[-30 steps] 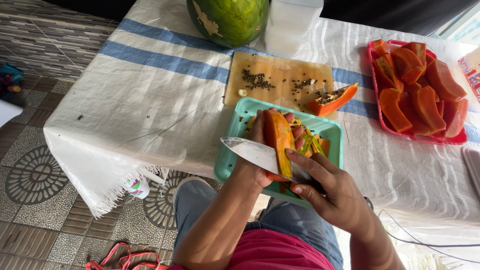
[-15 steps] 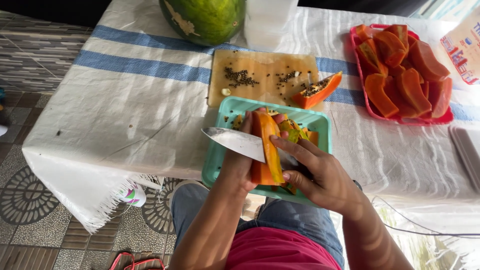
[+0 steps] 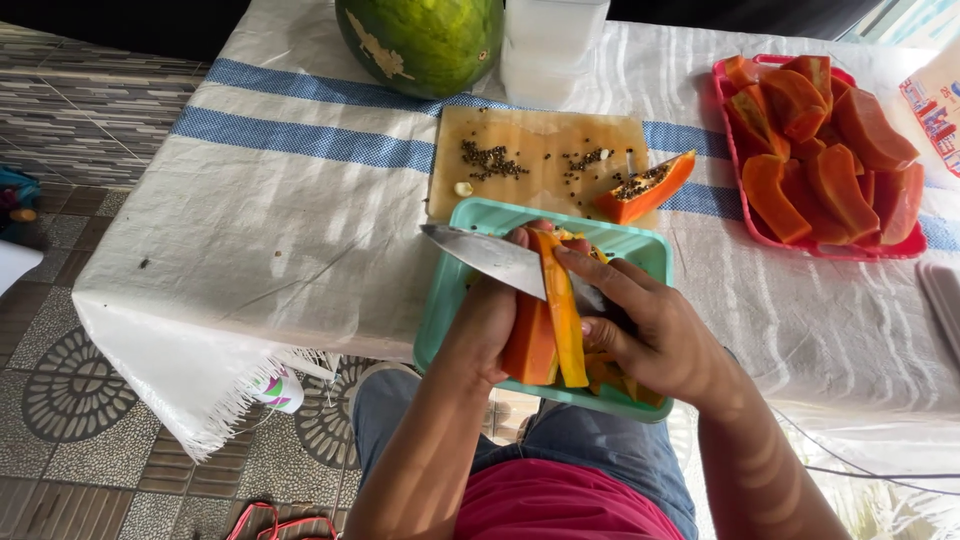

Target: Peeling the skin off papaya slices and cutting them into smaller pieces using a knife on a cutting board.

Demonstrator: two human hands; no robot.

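So you're mid-peel on one papaya slice (image 3: 545, 320): your left hand (image 3: 490, 320) is wrapped around it from below, holding it upright over the teal tray (image 3: 445, 290), and your right hand (image 3: 655, 335) is closed on the knife (image 3: 485, 255), whose blade lies across the top of the slice with the tip pointing away from the tray's left edge. Looks like the skin is part way off, with a yellow strip running down the front of the orange flesh. Peelings are piled in the teal tray under your hands.

Progress-wise I'd say you're well along. The red tray (image 3: 735, 205), off to the right of the teal one, is already heaped with peeled pieces. Just behind the teal tray, the cutting board (image 3: 530, 160) carries scattered seeds and one unpeeled wedge (image 3: 645, 185), so that one's left. Beyond the board sits a whole green papaya (image 3: 420, 40), uncut.
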